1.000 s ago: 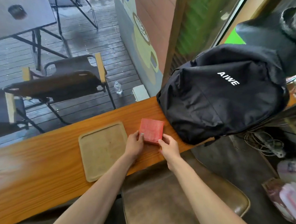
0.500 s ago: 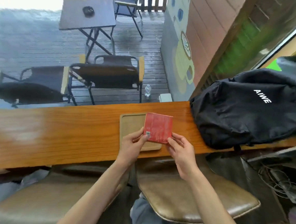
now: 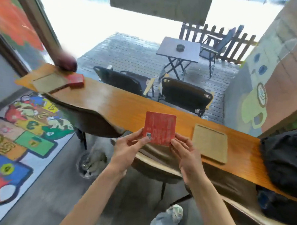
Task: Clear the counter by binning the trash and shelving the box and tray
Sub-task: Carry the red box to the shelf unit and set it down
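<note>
While both my hands grip its lower corners, the red box (image 3: 159,128) hangs in the air in front of me, clear of the counter (image 3: 116,105). My left hand (image 3: 129,147) pinches the bottom left corner by the small barcode, thumb on the face and fingers behind; my right hand (image 3: 185,151) clamps the bottom right corner the same way. Neither hand is free.

A second ago that box lay flat on the wood between the tray and the black backpack, with my fingers just closing on its edges. Since then it has come up off the surface and tilted to face me, and my view has swung left along the counter. So the pick-up is done, I judge, and the carry to the shelf is the step in hand.

Just right of my right hand, the tan tray (image 3: 209,142) lies flat on the counter, untouched, with the backpack (image 3: 287,158) beyond it at the right end. At the far left end I see another tray (image 3: 50,83) with a second red box (image 3: 76,80) resting partly on it, blurred. No shelf or bin shows yet, so I cannot tell where the box must go.
</note>
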